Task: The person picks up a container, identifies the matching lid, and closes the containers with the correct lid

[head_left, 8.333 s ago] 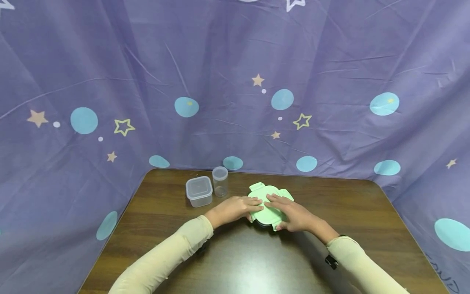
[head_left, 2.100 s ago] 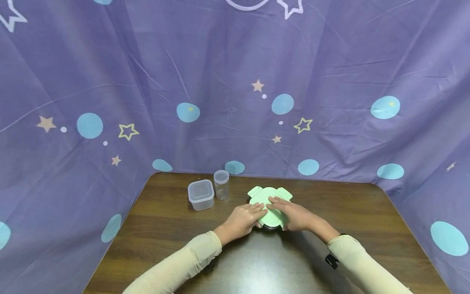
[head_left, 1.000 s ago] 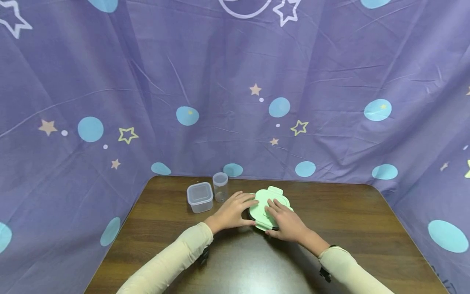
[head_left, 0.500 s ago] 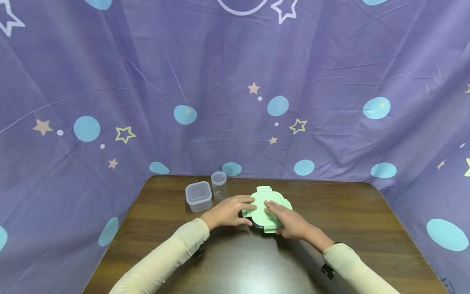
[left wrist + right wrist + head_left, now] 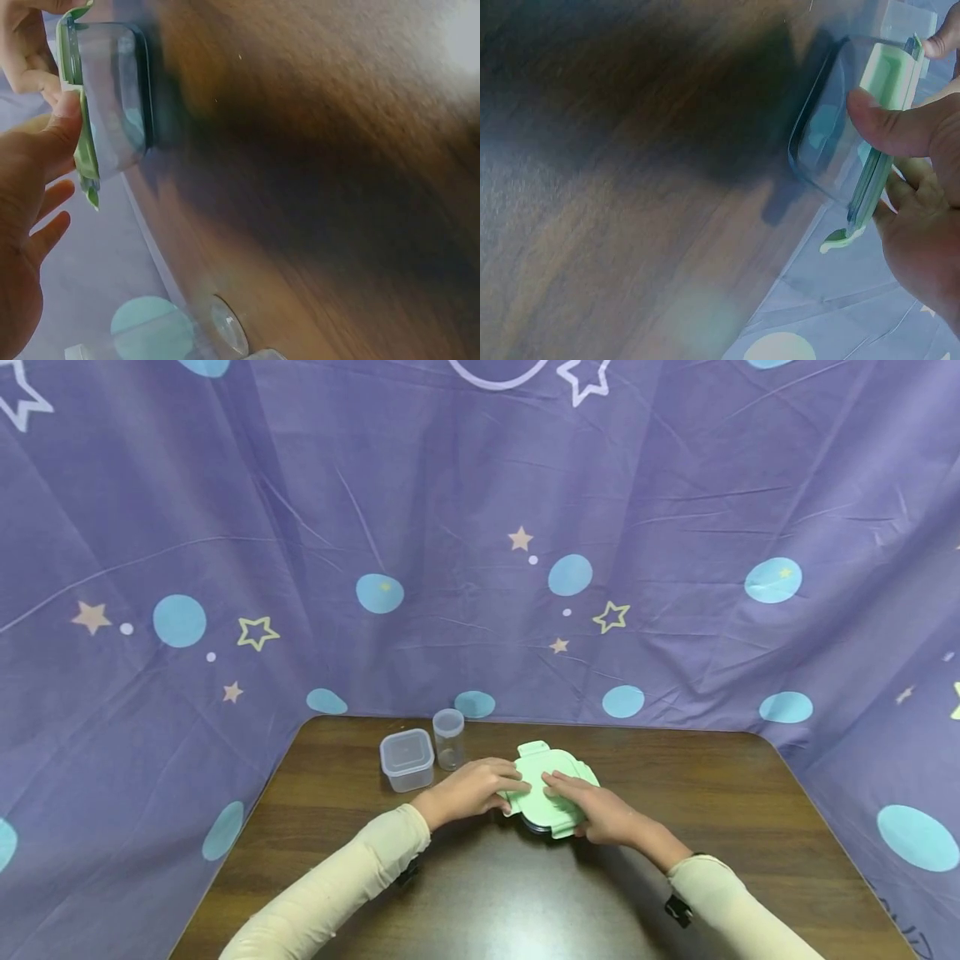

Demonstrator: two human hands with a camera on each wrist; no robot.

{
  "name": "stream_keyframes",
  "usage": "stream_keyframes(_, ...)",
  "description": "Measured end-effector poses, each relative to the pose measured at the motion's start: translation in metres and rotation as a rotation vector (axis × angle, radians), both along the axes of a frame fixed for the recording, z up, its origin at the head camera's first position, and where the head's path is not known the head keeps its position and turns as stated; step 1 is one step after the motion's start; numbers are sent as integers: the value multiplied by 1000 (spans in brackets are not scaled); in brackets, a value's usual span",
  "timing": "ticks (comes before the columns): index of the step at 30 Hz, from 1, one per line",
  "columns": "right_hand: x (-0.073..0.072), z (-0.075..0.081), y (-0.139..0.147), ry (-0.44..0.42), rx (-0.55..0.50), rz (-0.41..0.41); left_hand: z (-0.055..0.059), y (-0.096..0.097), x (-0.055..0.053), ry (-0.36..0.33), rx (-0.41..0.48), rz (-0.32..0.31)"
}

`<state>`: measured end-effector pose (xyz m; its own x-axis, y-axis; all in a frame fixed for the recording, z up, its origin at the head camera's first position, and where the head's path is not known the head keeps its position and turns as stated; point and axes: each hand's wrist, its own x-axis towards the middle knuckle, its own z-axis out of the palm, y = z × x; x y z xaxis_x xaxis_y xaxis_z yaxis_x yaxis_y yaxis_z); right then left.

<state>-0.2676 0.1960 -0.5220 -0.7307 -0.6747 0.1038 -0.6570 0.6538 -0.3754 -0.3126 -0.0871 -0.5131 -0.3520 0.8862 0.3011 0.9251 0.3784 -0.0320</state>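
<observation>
Since the frame half a second ago the snap-lid box has turned slightly counterclockwise, its far locking flap (image 5: pixel 533 748) swinging left, and the left thumb has tucked in closer. In the head view, the clear food container (image 5: pixel 536 828) is mid-counter (image 5: pixel 300 814), the left hand (image 5: pixel 469 788) and right hand (image 5: pixel 604 815) on either side of its pale-green lid (image 5: pixel 542 797), fingers laid across the top. Farther left stand a translucent square tub (image 5: pixel 408 763) and a cylindrical jar (image 5: pixel 450 748), before a creased purple curtain (image 5: pixel 465 485). In the left wrist view, thumb and fingers pinch the lid's rim above smooth, transparent, round-cornered walls. In the right wrist view, the thumb presses a side flap (image 5: pixel 887 71) angled down the wall, fingers bent over the lid, while an end flap (image 5: pixel 842 240) juts outward. The step seems to be turning the box and working its flaps; next probably calls for a steady left hold and firm right thumb, though fastening or freeing cannot be told. The lid looks like matte plastic, the counter glossy wood grain.
</observation>
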Motion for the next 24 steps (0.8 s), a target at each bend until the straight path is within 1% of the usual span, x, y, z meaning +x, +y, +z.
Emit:
stream_keyframes(2, 0, 1, 1, -5, 4, 2, 0, 2, 1, 27, 2, -10)
stream_keyframes(4, 0, 2, 2, -3, 10, 7, -1, 4, 2, 69, -6, -25)
stream_keyframes(7, -1, 3, 3, -9, 23, 8, -4, 7, 2, 140, -46, -48)
stream_keyframes(10, -1, 4, 2, -16, 23, 15, -7, 7, 4, 180, -83, -53)
stream_keyframes(13, -1, 5, 1, -4, 14, 28, -12, 6, 6, 171, -84, -32)
stream_keyframes(18, -2, 5, 2, 78, -1, 63, -19, 5, 10, 162, -44, 0)
stream_keyframes(20, -2, 4, 2, 118, 9, 74, -22, 6, 11, 182, -34, 5)
stream_keyframes(24, -1, 3, 3, 146, 52, 83, -23, 5, 12, 184, -5, -4)
